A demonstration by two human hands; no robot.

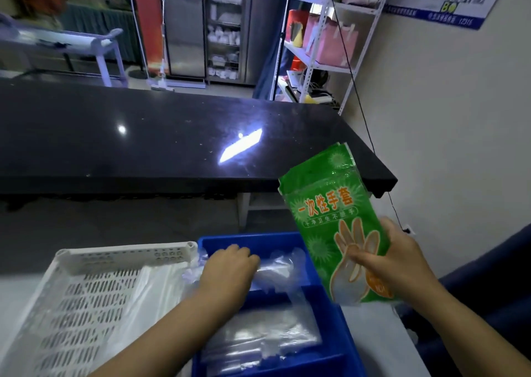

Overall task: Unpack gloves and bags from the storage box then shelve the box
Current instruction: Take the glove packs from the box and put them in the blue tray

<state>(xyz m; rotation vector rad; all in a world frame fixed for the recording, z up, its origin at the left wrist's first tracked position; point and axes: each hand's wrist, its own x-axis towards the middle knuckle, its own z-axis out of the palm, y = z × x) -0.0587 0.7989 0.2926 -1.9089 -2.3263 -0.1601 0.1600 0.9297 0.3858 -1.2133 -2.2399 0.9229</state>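
A blue storage box (pixel 342 325) sits on the pale counter in front of me, holding clear plastic bags (pixel 258 339). My right hand (pixel 393 256) grips a stack of green glove packs (pixel 330 212) by its lower half, lifted above the box's right side and tilted. My left hand (pixel 227 270) reaches into the far part of the box, its fingers curled over clear plastic there. A white slotted basket (pixel 86 296) stands left of the box with a clear bag lying in it.
A long black countertop (pixel 172 140) runs across beyond the box. White metal shelving (pixel 324 37) with pink bags stands at the back right beside the wall. A thin black cord (pixel 370 140) hangs down along the wall. A glass-door cabinet is at the back.
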